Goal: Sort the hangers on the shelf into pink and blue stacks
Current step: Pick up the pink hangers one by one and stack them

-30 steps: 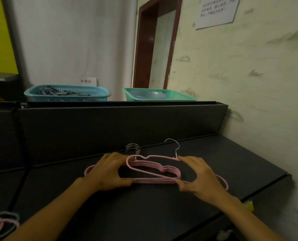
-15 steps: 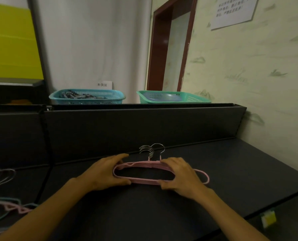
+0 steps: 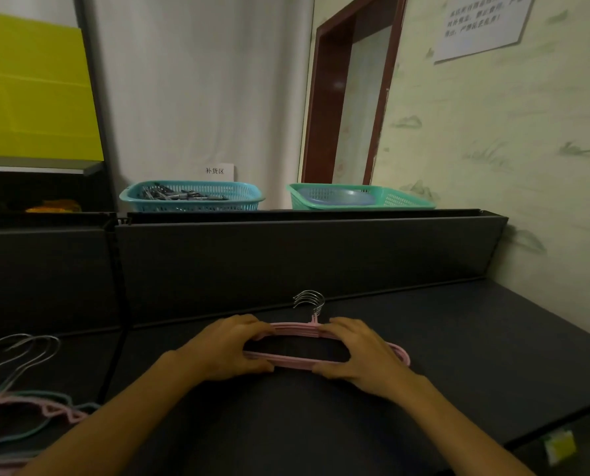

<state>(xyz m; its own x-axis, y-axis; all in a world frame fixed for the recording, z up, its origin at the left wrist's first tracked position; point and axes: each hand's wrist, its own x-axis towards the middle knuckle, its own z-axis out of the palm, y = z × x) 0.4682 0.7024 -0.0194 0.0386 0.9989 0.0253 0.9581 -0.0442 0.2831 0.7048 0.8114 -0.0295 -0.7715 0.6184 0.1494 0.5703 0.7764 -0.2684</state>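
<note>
Squaring pink hanger stack [image 3: 307, 333] on shelf [image 3: 458, 338]: left hand [image 3: 228, 348] and right hand [image 3: 359, 352] grip opposite ends, probably aligning hooks [image 3: 310, 299]. Mixed hangers [image 3: 29, 410] unsorted, far left.

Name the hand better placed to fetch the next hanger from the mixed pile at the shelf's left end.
Left. The left hand grips the pink stack on the side nearer the mixed pile, which lies at far left. The right hand holds the stack's other end and would have to cross over.

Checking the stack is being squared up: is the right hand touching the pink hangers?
Touching. The head view shows the right hand gripping the pink hangers, fingers curled over them.
</note>
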